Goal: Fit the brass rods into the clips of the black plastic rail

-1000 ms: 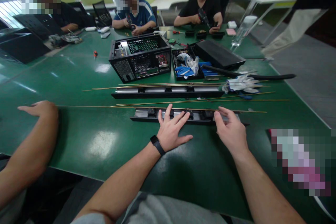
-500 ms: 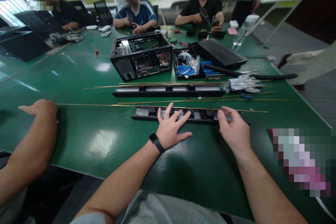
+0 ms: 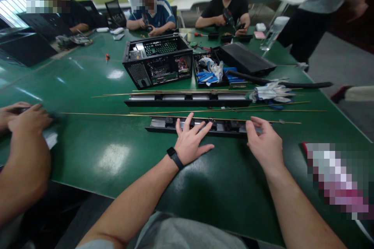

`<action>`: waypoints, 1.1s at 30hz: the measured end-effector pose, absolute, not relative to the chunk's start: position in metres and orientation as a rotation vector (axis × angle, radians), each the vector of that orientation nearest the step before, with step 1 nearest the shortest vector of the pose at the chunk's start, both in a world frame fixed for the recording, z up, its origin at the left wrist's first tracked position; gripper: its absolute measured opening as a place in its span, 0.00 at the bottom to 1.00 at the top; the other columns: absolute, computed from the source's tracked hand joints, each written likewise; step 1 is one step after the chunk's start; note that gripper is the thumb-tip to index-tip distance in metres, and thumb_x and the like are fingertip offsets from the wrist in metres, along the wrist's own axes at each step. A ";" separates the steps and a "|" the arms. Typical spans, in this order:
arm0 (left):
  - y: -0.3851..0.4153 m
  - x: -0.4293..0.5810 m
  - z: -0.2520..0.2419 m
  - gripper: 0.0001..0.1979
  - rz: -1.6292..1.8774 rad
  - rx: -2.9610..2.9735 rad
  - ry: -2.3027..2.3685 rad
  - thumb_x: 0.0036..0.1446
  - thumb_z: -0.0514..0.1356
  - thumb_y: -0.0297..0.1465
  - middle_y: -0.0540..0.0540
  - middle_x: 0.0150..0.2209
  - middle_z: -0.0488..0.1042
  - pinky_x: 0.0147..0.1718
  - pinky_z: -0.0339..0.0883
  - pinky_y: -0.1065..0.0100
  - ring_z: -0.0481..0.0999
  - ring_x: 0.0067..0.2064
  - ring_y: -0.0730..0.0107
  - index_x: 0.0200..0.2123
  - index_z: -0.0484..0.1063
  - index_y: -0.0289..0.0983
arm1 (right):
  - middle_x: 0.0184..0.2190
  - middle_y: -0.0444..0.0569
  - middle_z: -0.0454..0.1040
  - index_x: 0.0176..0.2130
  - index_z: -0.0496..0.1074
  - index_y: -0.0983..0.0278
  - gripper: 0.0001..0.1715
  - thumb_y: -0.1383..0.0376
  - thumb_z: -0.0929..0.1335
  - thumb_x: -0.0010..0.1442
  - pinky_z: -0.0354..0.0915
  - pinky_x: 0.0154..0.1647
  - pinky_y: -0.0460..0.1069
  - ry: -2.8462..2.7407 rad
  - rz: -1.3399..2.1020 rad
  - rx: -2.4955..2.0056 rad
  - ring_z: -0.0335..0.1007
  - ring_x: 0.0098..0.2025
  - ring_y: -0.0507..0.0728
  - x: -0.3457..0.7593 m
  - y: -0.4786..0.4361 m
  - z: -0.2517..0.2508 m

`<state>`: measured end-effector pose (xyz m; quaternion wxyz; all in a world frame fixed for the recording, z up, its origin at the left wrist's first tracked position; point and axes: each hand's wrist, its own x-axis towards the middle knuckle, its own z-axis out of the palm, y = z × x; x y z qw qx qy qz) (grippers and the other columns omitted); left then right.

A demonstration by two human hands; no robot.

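A black metal channel (image 3: 157,127) lies before me, with several dark blocks along its silvery inside. My left hand (image 3: 193,137), a black watch on its wrist, rests across its middle, open with fingers spread. A thin brass rod (image 3: 96,114) runs along the channel's far edge and beyond both its ends. At the channel's right end is my right hand (image 3: 265,140), thumb and fingers curled and close together at the rod and far edge. What they pinch, if anything, is hidden. Behind lies a second black channel (image 3: 187,103) with more brass rods (image 3: 175,91) along it.
An open computer case (image 3: 157,62) stands behind the channels, beside a tray (image 3: 224,81) holding gloves. A white glove (image 3: 273,92) and black tube (image 3: 304,85) lie right. A co-worker's hands (image 3: 30,118) are at the left edge; other people sit across the green table (image 3: 87,151).
My right hand has shifted slightly right; my left hand stays put. The co-worker's hand at left has drawn back from the rod's end, and a second hand shows. A person at back right moved nearer.
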<state>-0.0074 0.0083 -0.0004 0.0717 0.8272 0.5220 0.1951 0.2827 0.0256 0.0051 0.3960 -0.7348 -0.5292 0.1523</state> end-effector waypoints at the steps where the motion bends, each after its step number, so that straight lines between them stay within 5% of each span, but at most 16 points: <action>1: 0.008 -0.007 -0.001 0.43 0.593 2.488 1.570 0.71 0.79 0.47 0.37 0.78 0.81 0.82 0.43 0.10 0.54 0.90 0.22 0.84 0.74 0.54 | 0.55 0.63 0.91 0.67 0.85 0.63 0.42 0.36 0.70 0.75 0.84 0.57 0.67 -1.342 0.387 -1.857 0.91 0.45 0.70 0.283 0.026 0.005; 22: 0.010 -0.007 -0.005 0.38 0.704 2.537 1.585 0.72 0.79 0.49 0.37 0.81 0.78 0.83 0.41 0.11 0.56 0.90 0.20 0.80 0.79 0.55 | 0.52 0.62 0.91 0.65 0.86 0.61 0.37 0.38 0.71 0.75 0.83 0.63 0.69 -1.370 0.322 -1.867 0.91 0.50 0.73 0.283 0.029 0.006; 33: 0.012 -0.005 -0.002 0.38 0.679 2.536 1.492 0.75 0.76 0.49 0.36 0.75 0.84 0.85 0.39 0.16 0.61 0.89 0.30 0.82 0.76 0.50 | 0.51 0.62 0.91 0.63 0.87 0.61 0.37 0.38 0.70 0.75 0.82 0.64 0.67 -1.394 0.301 -1.837 0.90 0.51 0.72 0.282 0.030 0.007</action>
